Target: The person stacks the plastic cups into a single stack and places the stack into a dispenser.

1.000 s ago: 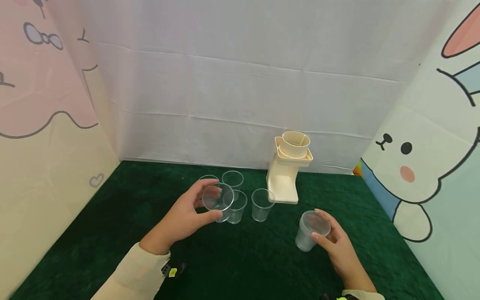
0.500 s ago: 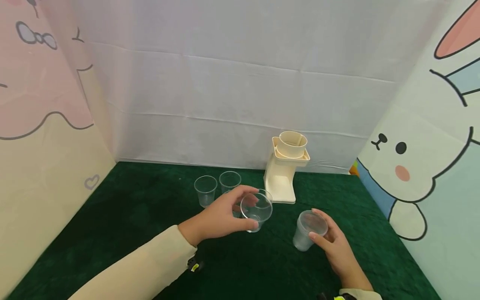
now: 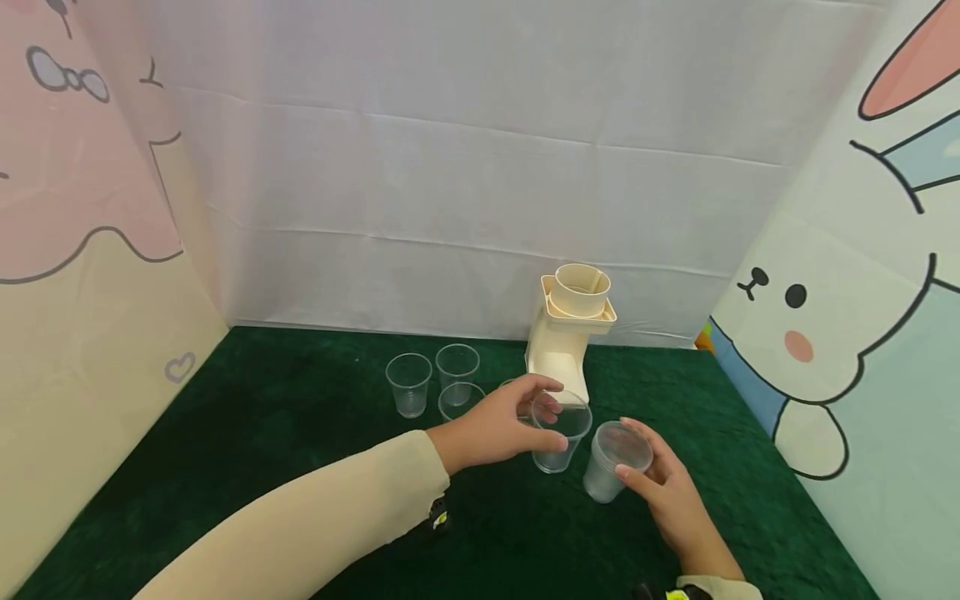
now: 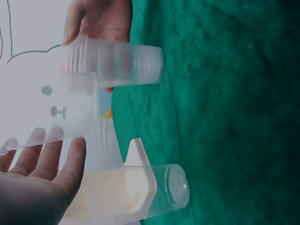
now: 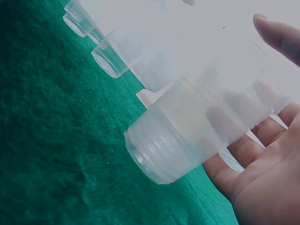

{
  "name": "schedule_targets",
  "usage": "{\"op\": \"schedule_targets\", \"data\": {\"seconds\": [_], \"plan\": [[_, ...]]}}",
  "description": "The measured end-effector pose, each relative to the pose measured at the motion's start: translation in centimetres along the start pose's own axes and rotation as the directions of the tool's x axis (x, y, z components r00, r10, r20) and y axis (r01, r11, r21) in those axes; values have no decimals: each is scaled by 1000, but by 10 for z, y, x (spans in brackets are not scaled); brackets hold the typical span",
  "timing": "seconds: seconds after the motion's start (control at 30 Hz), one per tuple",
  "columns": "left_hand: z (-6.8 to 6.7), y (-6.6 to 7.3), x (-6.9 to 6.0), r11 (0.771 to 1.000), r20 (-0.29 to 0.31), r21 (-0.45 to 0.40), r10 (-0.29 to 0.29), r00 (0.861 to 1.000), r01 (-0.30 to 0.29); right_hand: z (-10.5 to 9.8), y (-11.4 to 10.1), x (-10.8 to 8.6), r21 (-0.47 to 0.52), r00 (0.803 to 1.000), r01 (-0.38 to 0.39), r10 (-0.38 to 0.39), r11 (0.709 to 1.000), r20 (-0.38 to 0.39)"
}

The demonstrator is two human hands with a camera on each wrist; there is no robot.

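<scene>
L hand (image 3: 498, 427) grips a clear plastic cup (image 3: 570, 419) just beside the cup stack (image 3: 609, 460) held in R hand (image 3: 672, 492), both toward the right edge of the green bench (image 3: 480, 542), w/ other cups (image 3: 409, 385), prob. four, nearer its back edge.

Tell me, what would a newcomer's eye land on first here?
Probably the cream-coloured stand near the back of the dark green cloth, pale against it. Next, the person's left grip holding a clear cup close to the cup stack in the right grip. At the right of the head view, a large cartoon rabbit also draws the eye.
</scene>
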State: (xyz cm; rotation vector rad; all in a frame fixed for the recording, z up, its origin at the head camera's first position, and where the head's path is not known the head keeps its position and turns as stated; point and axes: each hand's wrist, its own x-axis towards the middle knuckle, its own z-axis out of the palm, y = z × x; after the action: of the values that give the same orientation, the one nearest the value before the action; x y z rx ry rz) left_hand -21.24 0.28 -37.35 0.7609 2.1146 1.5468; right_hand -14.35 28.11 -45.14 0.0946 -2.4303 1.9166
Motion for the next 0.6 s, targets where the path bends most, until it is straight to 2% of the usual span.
{"op": "schedule_targets", "data": {"seconds": [0.23, 0.4, 0.6], "plan": [[10, 5, 21, 999, -45, -41, 8, 999, -10, 0, 1, 0, 4, 1000, 3, -3, 1000, 3], [18, 14, 29, 998, -60, -52, 32, 998, -36, 0, 1, 0, 11, 1000, 9, -9, 1000, 4], [21, 22, 35, 999, -96, -19, 48, 994, -50, 0, 0, -1, -1, 1000, 15, -15, 1000, 4]]}}
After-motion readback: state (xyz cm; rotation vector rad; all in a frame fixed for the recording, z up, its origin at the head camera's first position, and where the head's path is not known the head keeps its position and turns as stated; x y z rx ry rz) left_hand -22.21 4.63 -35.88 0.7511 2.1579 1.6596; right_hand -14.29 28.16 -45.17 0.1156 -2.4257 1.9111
